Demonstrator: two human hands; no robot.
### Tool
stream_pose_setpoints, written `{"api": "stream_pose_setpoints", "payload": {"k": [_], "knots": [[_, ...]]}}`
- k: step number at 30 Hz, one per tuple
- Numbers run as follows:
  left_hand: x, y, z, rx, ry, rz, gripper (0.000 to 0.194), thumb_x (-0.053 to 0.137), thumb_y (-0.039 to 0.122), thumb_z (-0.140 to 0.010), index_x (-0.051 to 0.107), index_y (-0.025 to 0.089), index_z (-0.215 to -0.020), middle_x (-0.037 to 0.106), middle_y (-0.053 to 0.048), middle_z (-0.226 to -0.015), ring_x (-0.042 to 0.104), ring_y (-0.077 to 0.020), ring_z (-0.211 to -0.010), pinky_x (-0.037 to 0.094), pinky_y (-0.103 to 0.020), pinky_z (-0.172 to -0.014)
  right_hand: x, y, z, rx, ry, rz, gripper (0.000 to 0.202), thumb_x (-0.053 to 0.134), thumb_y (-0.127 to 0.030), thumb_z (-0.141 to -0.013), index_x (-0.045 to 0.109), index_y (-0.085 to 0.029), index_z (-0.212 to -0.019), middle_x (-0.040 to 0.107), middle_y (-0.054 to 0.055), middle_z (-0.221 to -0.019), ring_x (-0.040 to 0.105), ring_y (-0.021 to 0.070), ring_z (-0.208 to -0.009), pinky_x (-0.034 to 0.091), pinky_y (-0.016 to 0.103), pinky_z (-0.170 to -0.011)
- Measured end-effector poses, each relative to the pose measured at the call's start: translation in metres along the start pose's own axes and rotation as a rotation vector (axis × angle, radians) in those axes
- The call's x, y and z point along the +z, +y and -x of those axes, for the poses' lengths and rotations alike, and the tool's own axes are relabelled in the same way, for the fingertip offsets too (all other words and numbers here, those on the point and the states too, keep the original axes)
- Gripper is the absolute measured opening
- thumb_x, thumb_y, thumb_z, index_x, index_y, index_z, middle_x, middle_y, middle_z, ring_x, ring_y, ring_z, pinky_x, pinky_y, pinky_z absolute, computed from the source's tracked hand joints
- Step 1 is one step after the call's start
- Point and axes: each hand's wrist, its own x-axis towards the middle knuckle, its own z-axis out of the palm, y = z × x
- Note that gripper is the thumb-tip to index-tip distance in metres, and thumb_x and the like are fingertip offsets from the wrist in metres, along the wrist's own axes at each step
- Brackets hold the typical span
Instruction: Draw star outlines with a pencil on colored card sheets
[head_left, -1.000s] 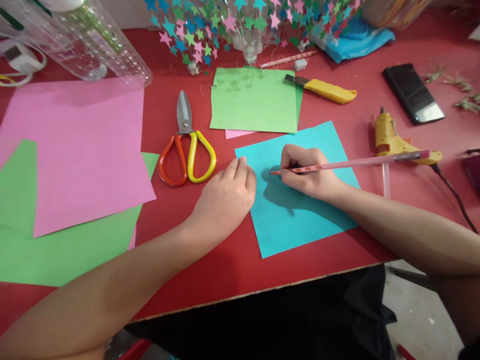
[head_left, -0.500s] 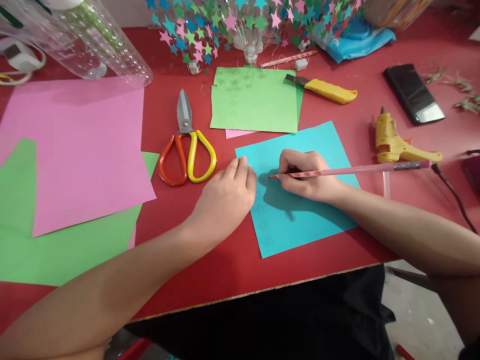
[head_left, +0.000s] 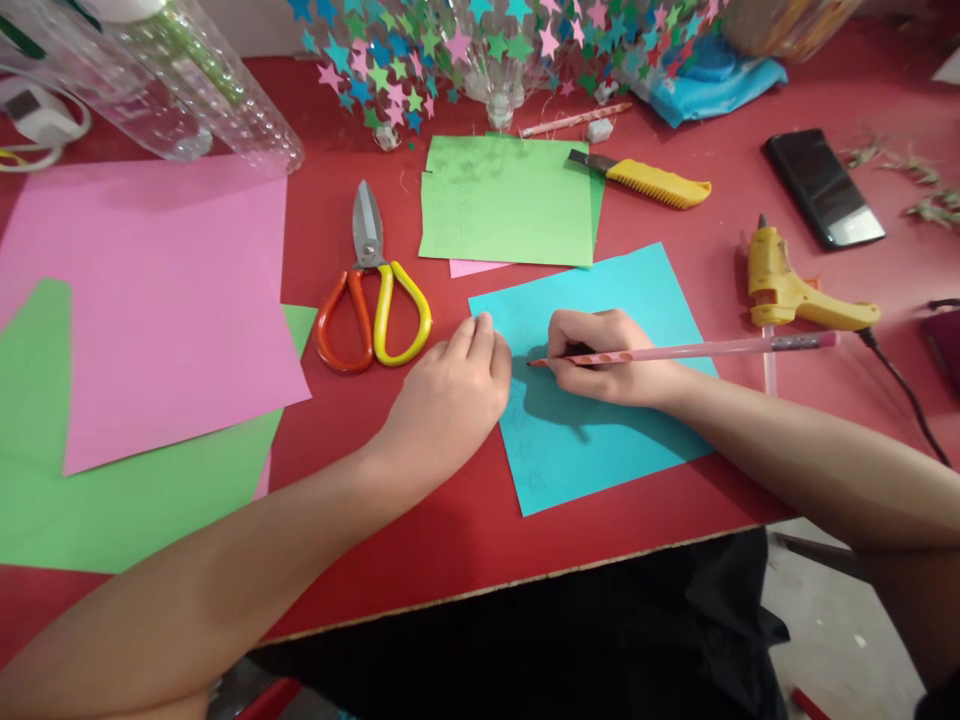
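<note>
A sheet of blue paper (head_left: 622, 450) lies at a slant near the table's front edge, with small faint pencil marks down its left side. In my right hand (head_left: 607, 355) is a pink pencil (head_left: 690, 350), gripped in a writing hold. Its tip points left at the paper, close to the left edge. My left hand (head_left: 457, 385) rests flat on that edge, fingers stretched out and holding nothing. Just left of it lie scissors (head_left: 367, 240) with one red and one yellow handle. Above the blue sheet is a stack of light green paper (head_left: 510, 205).
A yellow utility knife (head_left: 652, 182) touches the green stack. A yellow glue gun (head_left: 795, 285) and a black phone (head_left: 823, 188) lie to the right. Pink paper (head_left: 180, 310) covers green sheets at left, below plastic bottles (head_left: 217, 80). Star decorations (head_left: 457, 45) stand at the back.
My right hand and the pencil have shifted slightly left and down over the blue paper. The left hand stays in place on the edge.
</note>
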Motion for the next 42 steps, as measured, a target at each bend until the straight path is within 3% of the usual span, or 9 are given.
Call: {"api": "stream_pose_setpoints", "payload": {"k": [6, 10, 12, 17, 21, 26, 42], "knots": [[0.002, 0.002, 0.000, -0.021, 0.012, 0.032, 0.037, 0.036, -0.001, -0.090, 0.062, -0.005, -0.117, 0.061, -0.030, -0.127, 0.062, -0.0378, -0.117, 0.059, -0.045, -0.082, -0.002, 0.001, -0.002, 0.024, 0.054, -0.069, 0.018, 0.058, -0.009, -0.079, 0.046, -0.018, -0.069, 0.049, -0.005, -0.060, 0.041, 0.0057, -0.051, 0.031, 0.019, -0.047], [0.002, 0.004, 0.001, -0.059, 0.012, 0.077, 0.033, 0.042, 0.007, -0.094, 0.061, -0.003, -0.119, 0.060, -0.030, -0.128, 0.060, -0.0376, -0.120, 0.052, -0.051, -0.097, -0.009, -0.005, -0.005, 0.147, 0.181, -0.294, 0.023, 0.052, -0.028, -0.094, 0.048, -0.019, -0.074, 0.055, -0.004, -0.056, 0.047, 0.0068, -0.045, 0.034, 0.020, -0.044], [0.003, 0.004, 0.001, -0.057, 0.008, 0.064, 0.034, 0.043, 0.010, -0.094, 0.060, -0.003, -0.121, 0.059, -0.030, -0.130, 0.058, -0.0376, -0.123, 0.046, -0.053, -0.104, -0.012, -0.008, -0.006, 0.178, 0.217, -0.345, 0.022, 0.051, -0.029, -0.096, 0.048, -0.019, -0.076, 0.055, -0.004, -0.054, 0.046, 0.0064, -0.043, 0.033, 0.020, -0.043], [0.006, -0.002, -0.001, -0.081, -0.013, 0.053, 0.037, 0.041, 0.011, -0.095, 0.056, -0.005, -0.125, 0.055, -0.032, -0.133, 0.053, -0.0391, -0.128, 0.042, -0.054, -0.107, -0.013, -0.012, -0.002, 0.180, 0.099, -0.243, 0.010, 0.061, -0.010, -0.080, 0.054, -0.017, -0.081, 0.055, -0.004, -0.063, 0.047, 0.0070, -0.052, 0.034, 0.021, -0.048], [0.007, -0.005, -0.002, -0.097, -0.033, 0.062, 0.036, 0.041, 0.010, -0.096, 0.056, -0.005, -0.125, 0.055, -0.032, -0.133, 0.055, -0.0396, -0.126, 0.050, -0.051, -0.098, -0.005, -0.008, 0.000, 0.140, 0.016, -0.167, 0.012, 0.056, -0.005, -0.072, 0.054, -0.016, -0.072, 0.054, -0.004, -0.063, 0.045, 0.0070, -0.054, 0.032, 0.020, -0.049], [0.007, -0.004, -0.002, -0.097, -0.052, 0.069, 0.036, 0.043, 0.010, -0.095, 0.055, -0.006, -0.126, 0.054, -0.032, -0.134, 0.054, -0.0403, -0.127, 0.054, -0.048, -0.093, 0.002, -0.001, -0.001, 0.017, 0.056, -0.074, 0.013, 0.054, -0.007, -0.073, 0.050, -0.017, -0.066, 0.050, -0.004, -0.062, 0.043, 0.0066, -0.054, 0.032, 0.020, -0.050], [0.004, -0.002, -0.003, -0.089, -0.113, 0.031, 0.038, 0.041, 0.010, -0.096, 0.052, -0.009, -0.128, 0.051, -0.034, -0.137, 0.051, -0.0421, -0.129, 0.052, -0.049, -0.095, 0.001, -0.002, 0.000, -0.003, 0.000, -0.078, 0.016, 0.054, -0.005, -0.074, 0.048, -0.017, -0.067, 0.049, -0.005, -0.061, 0.040, 0.0052, -0.053, 0.030, 0.018, -0.049]]}}
